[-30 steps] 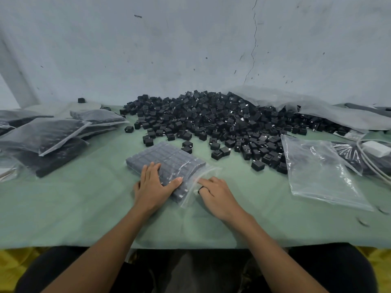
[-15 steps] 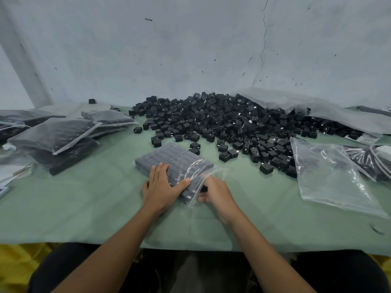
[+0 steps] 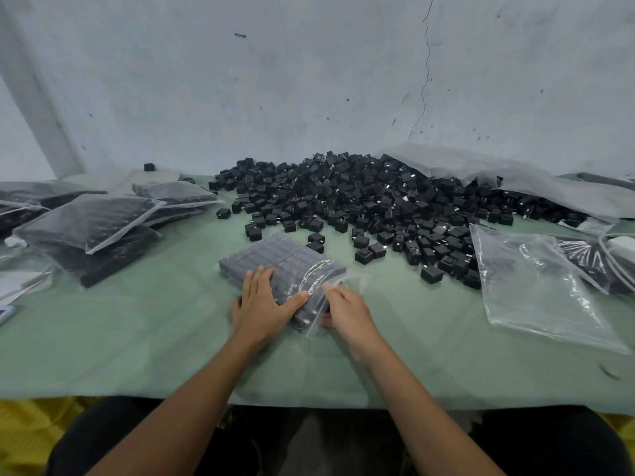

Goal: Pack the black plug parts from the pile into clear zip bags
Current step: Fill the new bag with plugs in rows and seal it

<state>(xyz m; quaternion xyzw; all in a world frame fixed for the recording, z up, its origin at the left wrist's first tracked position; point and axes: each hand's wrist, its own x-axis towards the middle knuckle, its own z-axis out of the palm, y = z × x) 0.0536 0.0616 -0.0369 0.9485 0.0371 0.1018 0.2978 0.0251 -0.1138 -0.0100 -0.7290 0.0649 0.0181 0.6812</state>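
Left hand (image 3: 261, 300) lies flat on the near corner of the filled bag (image 3: 281, 259), fingers straight and together, thumb spread, pressing it to the table (image 3: 137, 338). Right hand (image 3: 347, 310) is at the bag's mouth, which faces right. Its fingers curl onto the loose plastic flap with the thumb beneath, and it appears to pinch the flap. This area is slightly blurred, so the exact hold is not certain.

The bag sits at centre, just nearer than the pile (image 3: 360, 201). The parts inside it stand in a tight single-layer grid that fills it nearly to the mouth. The flap looks crumpled and unsealed.

Step in hand, by judgement: closing this bag. Loading appears complete, with no loose parts in either hand.

Next move calls for:
- Left hand keeping the block pinned so the rows do not shift.
- Right hand flattening the flap, lining up the two zip tracks, and running along them end to end.
- Pressing air out first would help the seal.

Elsewhere: packed bags (image 3: 89, 218) are stacked at left. Empty bags (image 3: 536, 283) lie at right, within reach. The pile is large and runs under a plastic sack (image 3: 515, 180) at rear right. Much of the task remains.
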